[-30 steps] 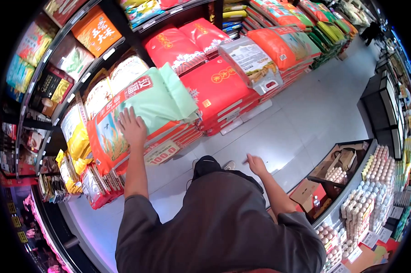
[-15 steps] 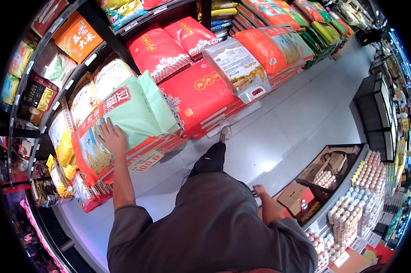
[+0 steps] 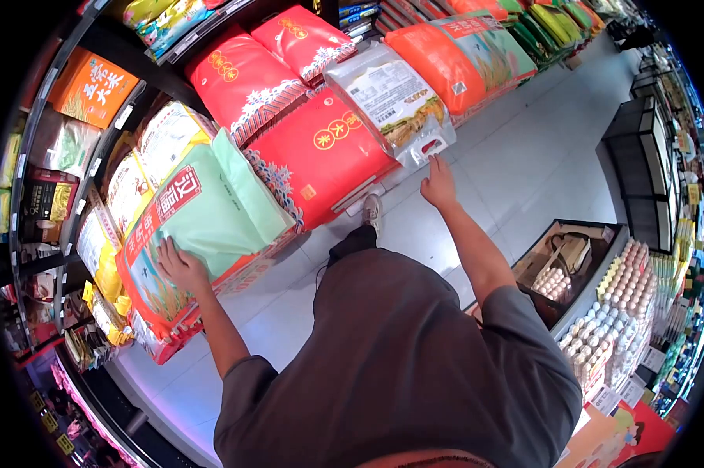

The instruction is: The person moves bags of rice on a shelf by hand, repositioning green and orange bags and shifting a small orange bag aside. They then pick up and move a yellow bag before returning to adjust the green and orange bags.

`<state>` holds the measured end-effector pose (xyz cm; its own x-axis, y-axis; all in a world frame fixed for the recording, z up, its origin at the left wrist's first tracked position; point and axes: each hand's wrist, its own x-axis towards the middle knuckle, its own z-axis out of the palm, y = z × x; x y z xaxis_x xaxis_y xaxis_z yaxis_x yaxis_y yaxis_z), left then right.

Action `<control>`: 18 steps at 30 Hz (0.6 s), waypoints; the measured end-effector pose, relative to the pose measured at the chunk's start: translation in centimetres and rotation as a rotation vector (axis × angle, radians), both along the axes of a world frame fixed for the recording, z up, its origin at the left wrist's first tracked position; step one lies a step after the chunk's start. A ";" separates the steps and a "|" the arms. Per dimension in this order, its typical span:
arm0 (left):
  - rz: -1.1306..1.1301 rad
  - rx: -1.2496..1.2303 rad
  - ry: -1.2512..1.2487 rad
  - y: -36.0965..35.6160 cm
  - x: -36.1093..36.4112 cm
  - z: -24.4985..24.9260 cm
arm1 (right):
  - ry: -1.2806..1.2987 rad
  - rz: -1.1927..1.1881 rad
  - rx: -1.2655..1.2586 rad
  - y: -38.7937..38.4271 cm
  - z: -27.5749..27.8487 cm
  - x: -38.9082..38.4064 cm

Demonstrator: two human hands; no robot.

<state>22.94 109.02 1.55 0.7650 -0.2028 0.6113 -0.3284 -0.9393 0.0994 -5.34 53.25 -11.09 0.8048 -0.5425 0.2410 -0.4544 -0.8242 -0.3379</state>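
Observation:
My left hand (image 3: pixel 182 265) lies flat with fingers spread on a green and orange rice bag (image 3: pixel 219 207), which rests on top of a stack. To the right, my right hand (image 3: pixel 439 184) reaches out with its index finger stretched toward the handle hole of a clear and white bag (image 3: pixel 395 101). Its other fingers look partly curled, and nothing shows in them. Between the two hands lies a large red rice bag (image 3: pixel 313 160). Behind it sit more red bags (image 3: pixel 247 74).
An orange and green bag (image 3: pixel 461 58) lies beyond the clear one. Shelves with an orange rice box (image 3: pixel 95 86) stand at left. On the right are trays of eggs (image 3: pixel 625 277), a dark crate (image 3: pixel 574 265) and a black-framed display (image 3: pixel 640 171). Grey floor (image 3: pixel 523 148) runs between.
My right hand has risen from low beside my body to the clear bag's handle end. My left hand stays on the green bag, while the view has shifted slightly.

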 end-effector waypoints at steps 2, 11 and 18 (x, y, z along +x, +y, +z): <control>-0.001 -0.031 -0.042 -0.4 0.1 0.2 | 0.128 -0.007 0.037 -1.9 -0.1 1.4; 0.053 -0.063 -0.032 -0.6 0.8 0.4 | 0.512 0.233 -0.116 -5.8 -0.5 3.1; 0.363 -0.054 0.077 -6.1 0.7 0.6 | 0.699 0.331 -0.072 -7.9 1.2 6.6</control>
